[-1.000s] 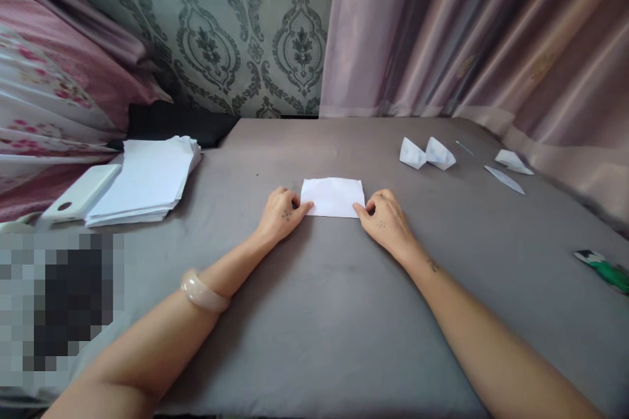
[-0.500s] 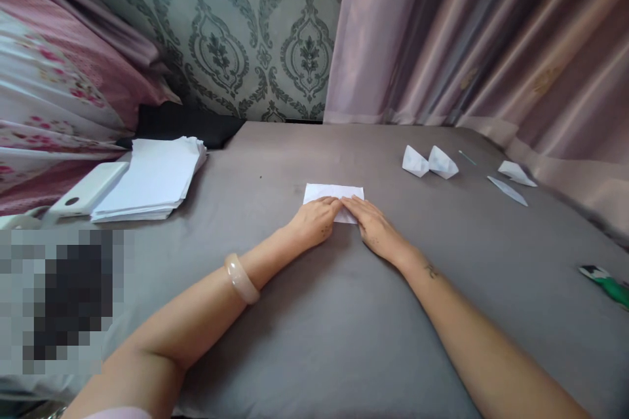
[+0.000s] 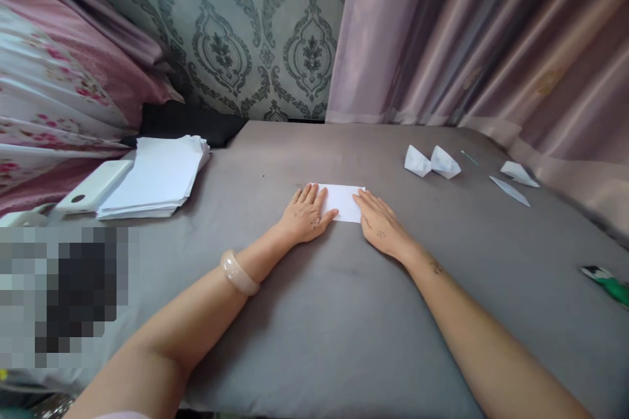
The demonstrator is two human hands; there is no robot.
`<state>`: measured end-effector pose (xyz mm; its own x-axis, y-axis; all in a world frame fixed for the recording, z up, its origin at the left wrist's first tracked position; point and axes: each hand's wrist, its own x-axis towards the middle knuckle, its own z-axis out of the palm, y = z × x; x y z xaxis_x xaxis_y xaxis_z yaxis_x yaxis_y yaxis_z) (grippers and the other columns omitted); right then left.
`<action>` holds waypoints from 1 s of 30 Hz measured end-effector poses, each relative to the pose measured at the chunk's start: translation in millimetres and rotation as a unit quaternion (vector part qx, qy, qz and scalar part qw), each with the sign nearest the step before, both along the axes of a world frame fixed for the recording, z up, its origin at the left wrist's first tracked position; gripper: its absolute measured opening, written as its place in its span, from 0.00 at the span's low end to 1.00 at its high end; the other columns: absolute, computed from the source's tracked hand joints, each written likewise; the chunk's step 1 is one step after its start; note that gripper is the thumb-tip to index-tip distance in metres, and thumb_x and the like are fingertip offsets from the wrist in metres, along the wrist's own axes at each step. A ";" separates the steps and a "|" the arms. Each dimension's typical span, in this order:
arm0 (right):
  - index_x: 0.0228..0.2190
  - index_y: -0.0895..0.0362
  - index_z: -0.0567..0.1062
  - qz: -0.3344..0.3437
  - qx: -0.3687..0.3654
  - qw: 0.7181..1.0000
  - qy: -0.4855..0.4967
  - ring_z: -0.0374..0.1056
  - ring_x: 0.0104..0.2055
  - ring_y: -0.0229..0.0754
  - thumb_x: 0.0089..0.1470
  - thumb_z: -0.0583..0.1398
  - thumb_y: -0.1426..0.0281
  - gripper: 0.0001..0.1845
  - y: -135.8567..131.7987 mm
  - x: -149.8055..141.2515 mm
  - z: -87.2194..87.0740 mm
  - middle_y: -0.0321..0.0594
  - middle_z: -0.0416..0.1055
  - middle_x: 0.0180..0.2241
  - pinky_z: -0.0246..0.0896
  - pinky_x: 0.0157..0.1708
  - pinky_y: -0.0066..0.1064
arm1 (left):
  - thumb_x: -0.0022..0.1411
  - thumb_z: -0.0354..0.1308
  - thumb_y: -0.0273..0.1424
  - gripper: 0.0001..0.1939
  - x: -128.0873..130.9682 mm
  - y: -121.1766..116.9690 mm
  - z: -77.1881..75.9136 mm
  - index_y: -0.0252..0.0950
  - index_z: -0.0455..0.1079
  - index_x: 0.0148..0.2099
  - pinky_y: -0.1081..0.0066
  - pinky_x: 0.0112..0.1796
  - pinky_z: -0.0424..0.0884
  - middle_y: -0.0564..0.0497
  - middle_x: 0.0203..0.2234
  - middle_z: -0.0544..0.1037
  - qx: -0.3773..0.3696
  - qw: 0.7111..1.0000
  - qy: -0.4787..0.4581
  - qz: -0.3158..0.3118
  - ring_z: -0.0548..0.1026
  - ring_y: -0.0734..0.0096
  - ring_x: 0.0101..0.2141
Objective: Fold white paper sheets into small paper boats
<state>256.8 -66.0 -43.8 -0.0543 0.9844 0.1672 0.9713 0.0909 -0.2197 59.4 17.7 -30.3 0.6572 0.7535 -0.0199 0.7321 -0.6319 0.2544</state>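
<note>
A small white sheet of paper (image 3: 342, 201), rectangular, lies flat on the grey cloth surface in front of me. My left hand (image 3: 305, 215) rests palm down on its left end, fingers spread and thumb reaching along the near edge. At the right end, my right hand (image 3: 381, 219) lies with its extended fingers on the paper's edge. Both hands cover the paper's ends, and its middle shows between them. A pale bangle (image 3: 238, 273) circles my left wrist.
To the left are a stack of white paper (image 3: 152, 173) and a white box-like object (image 3: 95, 186). Folded white paper shapes (image 3: 445, 162) stand at the right, near a thin stick (image 3: 469, 157), a flat folded paper piece (image 3: 510, 190) and a green item (image 3: 614, 289).
My hands have slid apart from the paper's middle toward its two ends, uncovering its centre. My left hand's fingers have spread. The view has shifted slightly.
</note>
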 end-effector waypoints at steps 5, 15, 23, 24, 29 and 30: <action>0.61 0.63 0.62 -0.005 0.010 1.000 -0.006 0.51 0.67 0.49 0.58 0.44 0.76 0.30 1.4 0.1 -2.5 0.51 0.56 0.65 0.48 0.65 0.46 | 0.70 0.34 0.43 0.31 -7.4 14.5 -0.7 0.34 0.51 0.69 0.45 0.62 0.47 0.37 0.68 0.49 -0.009 0.999 0.008 0.053 0.46 0.45 0.67; 0.59 0.70 0.64 -0.025 -0.010 0.998 -0.060 0.56 0.64 0.54 0.58 0.46 0.77 0.28 -10.9 -18.8 18.2 0.56 0.59 0.63 0.54 0.61 0.45 | 0.69 0.45 0.37 0.19 -15.5 -6.9 20.5 0.33 0.69 0.54 0.54 0.52 0.63 0.37 0.55 0.70 0.163 0.983 -0.084 0.006 0.68 0.50 0.53; 0.48 0.64 0.74 -0.069 -0.012 0.995 -0.071 0.64 0.54 0.57 0.62 0.47 0.72 0.21 -38.9 -35.7 34.2 0.55 0.69 0.55 0.63 0.50 0.45 | 0.64 0.55 0.43 0.18 -7.8 -37.8 15.7 0.31 0.71 0.41 0.61 0.43 0.70 0.39 0.42 0.74 0.058 0.995 -0.059 -0.058 0.71 0.53 0.45; 0.48 0.64 0.74 -0.067 -0.015 0.995 -0.066 0.64 0.54 0.56 0.62 0.49 0.69 0.20 -40.9 -34.2 35.2 0.54 0.68 0.55 0.63 0.49 0.45 | 0.63 0.56 0.45 0.19 -9.6 -34.6 14.2 0.31 0.71 0.41 0.62 0.43 0.70 0.39 0.42 0.74 0.054 0.995 -0.068 -0.054 0.72 0.54 0.45; 0.52 0.57 0.71 -0.023 -0.043 0.998 -0.042 0.63 0.54 0.55 0.60 0.54 0.57 0.24 -45.1 -20.2 41.0 0.47 0.66 0.58 0.62 0.47 0.45 | 0.65 0.54 0.44 0.18 -16.4 -21.6 14.4 0.32 0.70 0.41 0.65 0.42 0.70 0.42 0.41 0.75 0.077 0.991 -0.061 -0.093 0.73 0.60 0.42; 0.52 0.55 0.71 -0.015 -0.045 0.998 -0.038 0.63 0.54 0.55 0.59 0.55 0.57 0.23 -44.7 -17.3 41.6 0.46 0.66 0.58 0.63 0.46 0.45 | 0.66 0.52 0.44 0.19 -16.6 -21.2 16.1 0.32 0.70 0.41 0.65 0.41 0.70 0.42 0.41 0.75 0.092 0.989 -0.043 -0.106 0.73 0.59 0.42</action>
